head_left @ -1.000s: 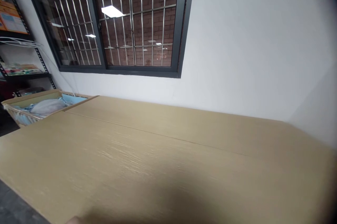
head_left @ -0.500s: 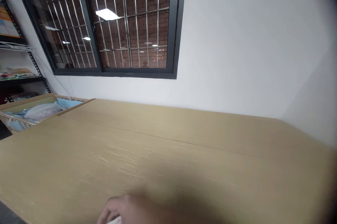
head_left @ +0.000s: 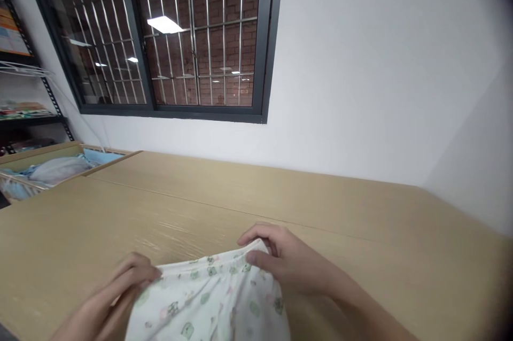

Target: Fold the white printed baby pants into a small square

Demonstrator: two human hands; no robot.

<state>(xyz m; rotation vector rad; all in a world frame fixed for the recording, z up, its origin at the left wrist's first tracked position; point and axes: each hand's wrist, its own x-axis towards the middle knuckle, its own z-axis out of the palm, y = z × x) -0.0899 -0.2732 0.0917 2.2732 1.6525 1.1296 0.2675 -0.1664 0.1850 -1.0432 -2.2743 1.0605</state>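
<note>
A pair of white pants [head_left: 208,298] with a small green and pink print and a gathered waistband is held up at the bottom centre. The left corner of the waistband is pinched between the fingers of my left hand [head_left: 128,282]. At the opposite corner, my right hand [head_left: 276,258] grips the band, thumb on the near side and fingers behind. Between the hands the waistband is stretched nearly straight. The lower part of the pants runs out of the bottom of the view.
Beneath the hands lies a wide wooden tabletop [head_left: 360,245] with a seam across it. To the left stands a wooden crib-like box [head_left: 24,156] with pale blue bedding [head_left: 60,170]. Behind are a shelf rack [head_left: 32,119], a white wall [head_left: 352,74] and a barred window [head_left: 200,47].
Half a second ago one blurred hand, with a bit of white in it, showed at the bottom edge. Both hands and the pants have since risen into view.
</note>
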